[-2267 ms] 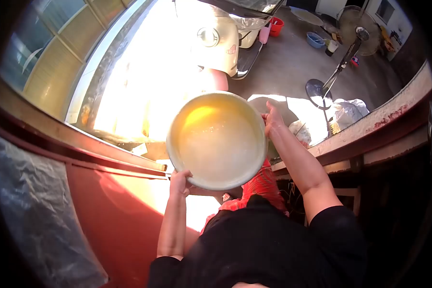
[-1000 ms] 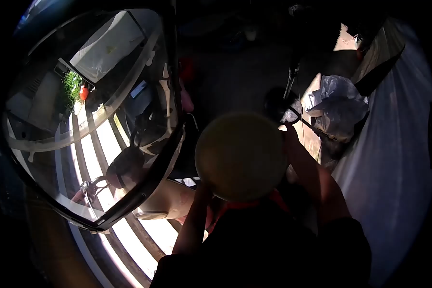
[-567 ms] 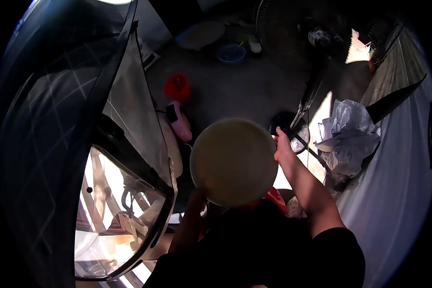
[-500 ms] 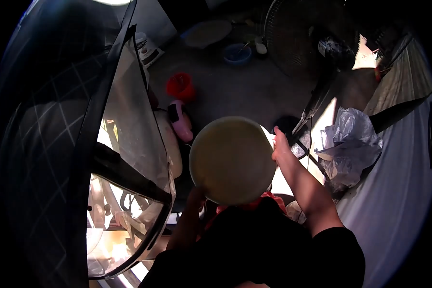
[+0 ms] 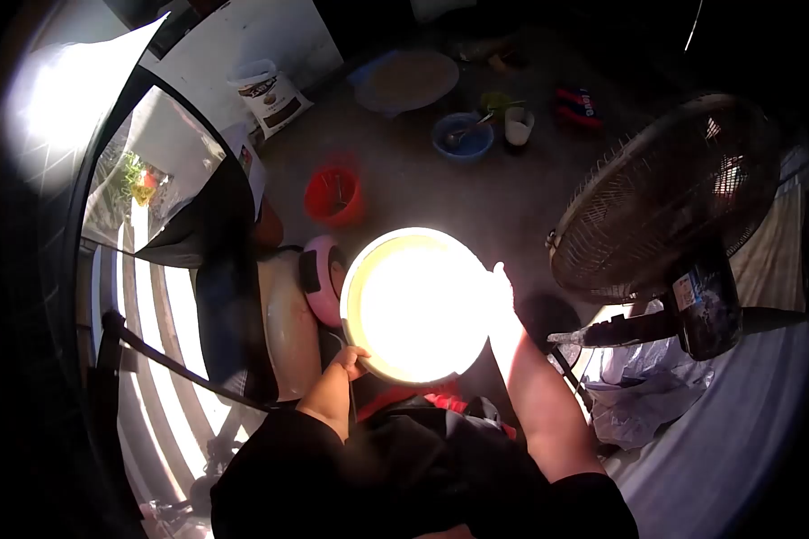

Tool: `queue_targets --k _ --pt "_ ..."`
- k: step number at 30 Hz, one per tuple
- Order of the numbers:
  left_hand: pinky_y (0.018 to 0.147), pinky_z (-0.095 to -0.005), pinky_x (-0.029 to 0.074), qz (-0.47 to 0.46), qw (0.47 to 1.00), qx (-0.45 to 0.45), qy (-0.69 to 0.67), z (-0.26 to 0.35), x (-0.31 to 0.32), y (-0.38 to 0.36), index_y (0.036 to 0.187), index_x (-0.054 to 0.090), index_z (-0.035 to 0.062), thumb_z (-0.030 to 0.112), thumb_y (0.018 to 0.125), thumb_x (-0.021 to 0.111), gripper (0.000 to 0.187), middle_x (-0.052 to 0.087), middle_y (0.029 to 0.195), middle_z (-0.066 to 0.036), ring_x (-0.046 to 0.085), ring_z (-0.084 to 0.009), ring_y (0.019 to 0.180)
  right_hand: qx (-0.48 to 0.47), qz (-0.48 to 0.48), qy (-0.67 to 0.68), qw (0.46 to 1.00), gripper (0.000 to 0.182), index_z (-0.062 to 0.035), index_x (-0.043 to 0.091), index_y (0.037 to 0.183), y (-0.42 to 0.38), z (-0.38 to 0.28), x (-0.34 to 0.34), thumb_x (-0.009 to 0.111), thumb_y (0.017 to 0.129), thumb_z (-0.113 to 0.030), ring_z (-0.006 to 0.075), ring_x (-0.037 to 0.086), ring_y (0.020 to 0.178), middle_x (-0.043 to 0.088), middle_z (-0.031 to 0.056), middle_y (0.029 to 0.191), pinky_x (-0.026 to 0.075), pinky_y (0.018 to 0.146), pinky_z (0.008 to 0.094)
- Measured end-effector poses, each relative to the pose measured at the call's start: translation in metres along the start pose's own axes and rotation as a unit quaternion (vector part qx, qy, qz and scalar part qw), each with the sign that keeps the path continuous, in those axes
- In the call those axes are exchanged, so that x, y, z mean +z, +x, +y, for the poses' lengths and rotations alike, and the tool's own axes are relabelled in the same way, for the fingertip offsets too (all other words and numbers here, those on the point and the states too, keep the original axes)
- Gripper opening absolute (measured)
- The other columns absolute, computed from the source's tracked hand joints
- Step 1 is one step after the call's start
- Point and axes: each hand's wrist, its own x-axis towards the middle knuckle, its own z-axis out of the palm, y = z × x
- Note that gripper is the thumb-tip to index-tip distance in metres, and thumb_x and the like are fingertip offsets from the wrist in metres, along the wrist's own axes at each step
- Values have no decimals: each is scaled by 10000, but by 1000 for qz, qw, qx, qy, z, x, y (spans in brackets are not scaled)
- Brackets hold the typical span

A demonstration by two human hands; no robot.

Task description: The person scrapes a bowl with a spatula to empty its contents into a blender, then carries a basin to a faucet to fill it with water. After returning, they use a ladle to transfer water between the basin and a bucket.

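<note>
A round, rimmed, pale tray-like vessel (image 5: 358, 292) is held level in front of my body. Glare washes out its middle, so any contents are hidden. My left hand (image 5: 347, 362) is closed on the lower-left rim, thumb on top. At the right edge, my right hand (image 5: 500, 292) grips the rim; strong light blurs its fingers. A pink rounded object with a dark panel (image 5: 322, 278) stands just left of the vessel. Beyond it is a red bucket (image 5: 333, 193) with something thin inside.
A large fan (image 5: 665, 198) stands at right, above crumpled plastic bags (image 5: 638, 395). Farther off on the floor are a blue bowl (image 5: 463, 139), a white cup (image 5: 518, 126) and a round flat board (image 5: 409, 81). A printed sack (image 5: 274, 101) leans at the back left.
The vessel has gone from shade into bright light, which whitens its surface. My view has shifted, so the fan shows more fully. Both hands have stayed on the rim.
</note>
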Motion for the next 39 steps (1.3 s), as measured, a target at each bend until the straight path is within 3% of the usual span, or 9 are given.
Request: queue_targets --k 3,5,6,11,13,14,20,25,39 --pt "926 -434 368 -14 998 -61 14 57 2 46 1147 425 -56 -60 611 522 545 524 1080 -164 495 -310 1018 -42 41 6 998 631 8 533 1075 40 -12 31 214 902 -507 241 501 992 548 120 1107 388 871 368" --pt "893 -412 393 -289 956 44 -34 86 -4 64 994 521 -44 -69 578 542 417 580 923 -129 536 -269 909 -53 62 16 997 633 7 540 1064 64 -23 53 210 902 -508 235 501 989 551 116 1105 387 869 365" --pt "862 -377 408 1 1000 20 14 100 15 82 843 548 -28 -68 564 562 282 583 800 -96 543 -240 809 -58 73 20 995 634 6 544 1058 74 -30 65 209 902 -509 231 501 988 552 115 1103 387 869 364" --pt "690 -294 406 63 986 -16 150 165 16 158 717 582 -9 34 659 585 72 589 743 -88 526 -201 718 -70 116 26 990 641 2 562 1030 135 -70 118 201 902 -511 215 501 982 558 105 1097 386 865 357" --pt "857 -397 430 4 999 -33 35 176 -2 207 936 525 -45 -21 677 542 261 574 919 -120 543 -259 884 -133 188 -38 972 586 -24 591 898 197 -71 92 244 905 -495 150 506 955 574 54 1088 359 882 352" --pt "613 -276 396 60 988 36 139 185 14 215 660 592 14 92 663 614 81 561 650 -54 521 -185 695 -130 258 -48 956 565 -17 586 916 225 -74 84 279 899 -492 162 502 966 564 60 1106 354 887 361" --pt "735 -378 460 -62 995 53 51 262 60 227 1086 486 46 65 669 578 427 544 983 -80 545 -216 852 -90 371 -24 924 522 -40 515 1125 328 -98 67 379 864 -471 246 436 1107 518 120 1167 319 942 414" --pt "818 -417 447 -70 997 -6 39 307 56 282 1115 483 38 -2 641 552 481 550 1027 -102 541 -268 937 -20 271 -71 960 631 -4 393 1241 369 -120 102 292 870 -504 305 368 1184 418 156 1273 269 997 433" --pt "873 -403 442 81 995 -50 3 415 65 448 1175 430 -14 -94 638 542 555 541 1081 -161 538 -314 988 -16 367 -76 927 477 3 467 1062 591 -113 61 300 906 -415 262 429 1085 491 116 1116 299 971 401"
